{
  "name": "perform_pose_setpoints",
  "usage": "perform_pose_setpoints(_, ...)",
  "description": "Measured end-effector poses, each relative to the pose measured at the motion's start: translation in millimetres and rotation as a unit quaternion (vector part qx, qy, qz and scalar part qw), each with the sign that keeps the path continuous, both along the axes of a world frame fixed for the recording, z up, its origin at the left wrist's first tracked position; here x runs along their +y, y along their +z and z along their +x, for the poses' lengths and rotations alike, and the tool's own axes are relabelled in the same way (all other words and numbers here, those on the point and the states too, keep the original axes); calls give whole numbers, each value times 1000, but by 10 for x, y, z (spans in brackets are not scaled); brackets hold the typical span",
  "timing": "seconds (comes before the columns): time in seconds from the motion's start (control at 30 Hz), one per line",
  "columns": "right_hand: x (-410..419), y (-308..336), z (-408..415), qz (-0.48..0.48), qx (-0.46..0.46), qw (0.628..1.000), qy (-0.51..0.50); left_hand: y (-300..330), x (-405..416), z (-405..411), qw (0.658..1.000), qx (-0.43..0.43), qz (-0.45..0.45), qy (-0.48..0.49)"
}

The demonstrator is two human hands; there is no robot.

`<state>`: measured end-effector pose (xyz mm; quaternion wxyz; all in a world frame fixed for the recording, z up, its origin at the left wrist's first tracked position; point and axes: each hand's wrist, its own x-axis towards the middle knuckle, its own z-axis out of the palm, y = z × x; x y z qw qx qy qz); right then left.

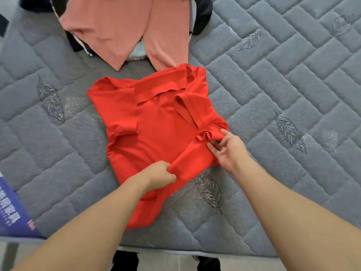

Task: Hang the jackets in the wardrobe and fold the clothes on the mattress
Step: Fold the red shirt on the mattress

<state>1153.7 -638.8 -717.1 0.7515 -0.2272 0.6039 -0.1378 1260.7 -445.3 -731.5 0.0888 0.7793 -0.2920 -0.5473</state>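
The left hand (161,174) has its fingers curled tight over a bunched fold at the lower right part of the red polo shirt (156,133), knuckles up, cloth plainly gathered inside the fist. The right hand (227,148) is looser: thumb and fingertips pinch a small ruffle of the same folded-in side panel just beyond the left hand, the other fingers spread and half straight. Between the two hands that side flap stands up in a ridge, not yet flat.

The shirt lies face up on the grey quilted mattress (283,79), collar away from the person, both short sleeves turned in over the chest, the hem trailing towards the near edge of the mattress.

The risk, to my eye, is in that ridge. If the hands press it down as it stands, the ruffle under the right fingertips would likely be creased into the fold. A pull from the fisted left hand could also drag the body sideways and undo the tucked right sleeve, or skew the left edge.

Beyond the shirt's collar, touching it, lies a salmon-pink garment (125,28) over dark clothes (203,14) and something pale blue.

Left of the shirt's hem, at the mattress edge, is a blue printed box (13,210); its white characters are too blurred to read. No label or logo shows on the shirt.
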Motion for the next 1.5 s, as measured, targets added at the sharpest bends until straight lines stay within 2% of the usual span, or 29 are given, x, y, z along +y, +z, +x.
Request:
perform_pose_setpoints(0.03, 30, -3, 45, -70, 52, 992, 94, 20, 11, 156, 999, -9, -8, 29)
perform_pose_setpoints(0.07, 62, -4, 80, -162, 137, 947, 241, 41, 26, 305, 998, -34, -19, 41)
perform_pose_setpoints(0.1, 91, -35, 101, -252, 228, 849, 404, 55, 45, 438, 996, -62, -31, 51)
perform_pose_setpoints(0.13, 118, -82, 119, -320, 301, 729, 525, 64, 66, 549, 993, -77, -47, 71)
perform_pose_setpoints(0.17, 142, -121, 144, -367, 352, 628, 589, 70, 90, 640, 991, -67, -66, 100)
perform_pose_setpoints(0.2, 163, -139, 187, -404, 386, 564, 608, 65, 114, 713, 987, -40, -85, 134)
perform_pose_setpoints(0.23, 174, -147, 257, -428, 409, 544, 595, 62, 142, 774, 981, -3, -98, 169)
perform_pose_setpoints(0.27, 174, -144, 340, -438, 423, 558, 563, 58, 176, 814, 974, 36, -103, 198)
perform_pose_setpoints(0.33, 121, -136, 535, -426, 434, 636, 475, 30, 247, 864, 965, 94, -95, 225)
perform_pose_setpoints(0.4, 18, -98, 750, -413, 425, 701, 397, 35, 240, 1015, 957, 84, -117, 251)
perform_pose_setpoints(0.47, -139, -28, 975, -410, 368, 768, 325, 109, 106, 1335, 937, -12, -177, 300)
perform_pose_setpoints(0.5, -225, 13, 1100, -420, 334, 791, 295, 176, 10, 1538, 928, -79, -205, 302)
perform_pose_setpoints(0.57, -415, 113, 1408, -462, 296, 796, 257, 326, -186, 1922, 919, -207, -231, 242)
perform_pose_setpoints(0.63, -593, 205, 1765, -505, 286, 785, 218, 409, -329, 2190, 917, -280, -215, 186)
perform_pose_setpoints(0.67, -658, 226, 1916, -518, 283, 779, 210, 420, -362, 2288, 926, -282, -188, 165)
perform_pose_setpoints(0.77, -784, 126, 2119, -503, 330, 753, 267, 353, -324, 2486, 979, -191, -3, 77)
perform_pose_setpoints(0.83, -764, -36, 2095, -435, 358, 756, 334, 295, -228, 2600, 979, -168, 118, -16)
perform_pose_setpoints(0.87, -746, -108, 2056, -411, 359, 763, 345, 266, -196, 2658, 971, -191, 140, -30)
perform_pose_setpoints(0.93, -754, -170, 1994, -417, 386, 759, 317, 197, -182, 2757, 952, -281, 124, -17)
perform_pose_setpoints(1.0, -871, -180, 2011, -450, 431, 730, 281, 121, -186, 2812, 909, -410, 67, -25)
perform_pose_setpoints(1.07, -1030, -193, 2077, -480, 442, 714, 255, 51, -162, 2801, 866, -500, 11, -24)
perform_pose_setpoints(1.13, -1070, -227, 2144, -490, 444, 705, 257, -43, -103, 2726, 837, -546, -34, 7)
perform_pose_setpoints(1.2, -879, -322, 2115, -487, 449, 686, 301, -162, -13, 2583, 839, -540, -34, 59)
perform_pose_setpoints(1.27, -546, -431, 1958, -501, 453, 648, 353, -266, 96, 2357, 858, -493, -6, 142)
perform_pose_setpoints(1.33, -223, -497, 1723, -547, 433, 596, 399, -331, 180, 2112, 864, -426, 15, 269)
perform_pose_setpoints(1.4, 128, -565, 1473, -616, 374, 509, 472, -345, 236, 1871, 853, -370, 40, 365)
perform_pose_setpoints(1.43, 329, -613, 1364, -640, 335, 467, 510, -338, 264, 1779, 849, -360, 46, 385)
perform_pose_setpoints(1.47, 529, -661, 1284, -648, 308, 441, 539, -322, 291, 1713, 849, -354, 45, 391)
perform_pose_setpoints(1.5, 702, -691, 1238, -640, 300, 434, 559, -298, 316, 1665, 852, -347, 40, 390)
